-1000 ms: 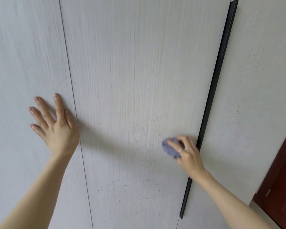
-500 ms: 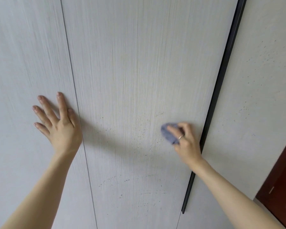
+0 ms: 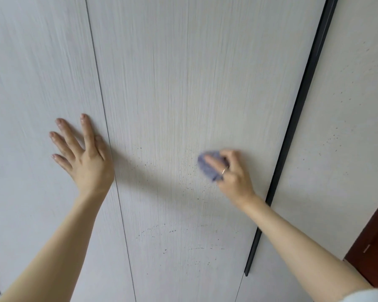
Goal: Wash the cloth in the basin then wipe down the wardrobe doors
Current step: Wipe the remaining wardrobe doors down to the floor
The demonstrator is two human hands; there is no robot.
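Observation:
Pale wood-grain wardrobe doors fill the view, and the middle door (image 3: 183,83) carries small dark specks around its lower half. My right hand (image 3: 232,175) holds a small bunched purple-blue cloth (image 3: 208,167) and presses it against the middle door, left of a long black handle strip (image 3: 301,101). My left hand (image 3: 83,155) lies flat with spread fingers on the left door (image 3: 37,73), its thumb next to the seam between the two doors. The basin is out of sight.
A third pale door (image 3: 345,131) stands right of the black strip, also speckled. A dark red-brown wooden door (image 3: 373,243) shows at the lower right edge. A light sleeve (image 3: 367,296) appears at the bottom right corner.
My right hand has carried the cloth up and leftward across the middle door, away from the black strip. My left hand stays flat on the left door.

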